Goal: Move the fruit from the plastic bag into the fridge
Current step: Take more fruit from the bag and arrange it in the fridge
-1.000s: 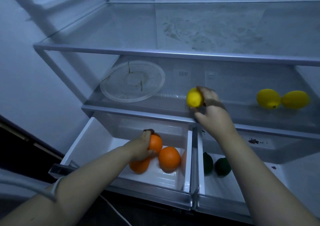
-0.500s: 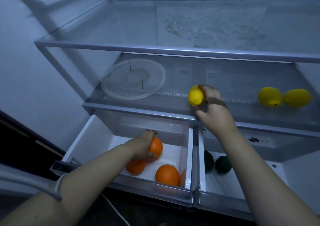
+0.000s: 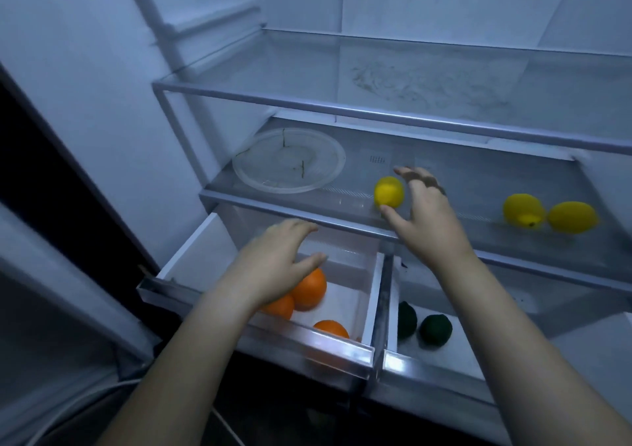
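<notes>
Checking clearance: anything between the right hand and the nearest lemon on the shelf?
Nothing visible. The right hand is open directly beside the lemon on the shelf; the clear dish sits well left.

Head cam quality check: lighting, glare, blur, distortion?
Head view: dim, bluish light, yet oranges and lemons read clearly; head view: bright glare on the front rims of the left drawer and right drawer; head view: motion blur on fingertips of the right hand; head view: upper shelf edge bows, wide-angle distortion.

Fingers (image 3: 405, 173) spread wide, hovering.
Right hand (image 3: 427, 226) by the lemon (image 3: 388, 190), left hand (image 3: 273, 261) over oranges (image 3: 309, 290) in the drawer (image 3: 371, 295).
</notes>
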`<state>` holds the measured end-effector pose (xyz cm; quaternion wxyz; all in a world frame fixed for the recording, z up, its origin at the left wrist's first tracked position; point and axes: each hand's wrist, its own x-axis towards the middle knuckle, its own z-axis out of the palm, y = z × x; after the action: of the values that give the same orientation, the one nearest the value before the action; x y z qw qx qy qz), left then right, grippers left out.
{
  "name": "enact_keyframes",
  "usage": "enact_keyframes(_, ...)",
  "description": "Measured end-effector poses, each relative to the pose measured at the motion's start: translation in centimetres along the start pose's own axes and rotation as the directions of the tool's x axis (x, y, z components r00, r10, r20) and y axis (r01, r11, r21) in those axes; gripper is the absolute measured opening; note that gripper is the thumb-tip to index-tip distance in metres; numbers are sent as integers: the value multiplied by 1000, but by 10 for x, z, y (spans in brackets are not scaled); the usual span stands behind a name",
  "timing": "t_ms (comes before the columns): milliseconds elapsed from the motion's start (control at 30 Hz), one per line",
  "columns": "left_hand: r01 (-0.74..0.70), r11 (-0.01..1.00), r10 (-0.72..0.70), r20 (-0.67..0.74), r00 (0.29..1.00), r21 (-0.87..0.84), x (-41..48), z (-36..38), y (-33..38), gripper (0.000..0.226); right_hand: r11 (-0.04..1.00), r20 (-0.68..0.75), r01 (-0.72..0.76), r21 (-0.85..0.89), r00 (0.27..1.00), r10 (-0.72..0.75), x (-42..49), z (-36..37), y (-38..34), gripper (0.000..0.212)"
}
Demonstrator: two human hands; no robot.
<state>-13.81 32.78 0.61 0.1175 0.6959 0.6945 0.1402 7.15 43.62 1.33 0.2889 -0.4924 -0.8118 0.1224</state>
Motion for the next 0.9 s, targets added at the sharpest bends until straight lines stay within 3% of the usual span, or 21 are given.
enact_keyframes(133,8,992,30,-292,956,126,-34,-16,12,55,989,-44,144,21,989,-143,-21,-6,-26,55)
enact_keyframes(233,62,981,17,-400,916,183,-63,-19,16,57,965,-50,256,55,966,-253,-42,-6,-47,54)
enact_keyframes(433,264,936,-127,-477,870,233,-140,-3,22,58,883,7,442,155,894,-448,-105,7,-89,55)
enact_keyframes(633,464,860,-330,-464,822,211,-229,0,15,64,794,107,549,260,801,-589,-150,31,-140,54)
enact_keyframes(900,732,660,-554,-551,624,166,-359,-24,-13,62,600,130,678,425,610,-782,-195,62,-246,52)
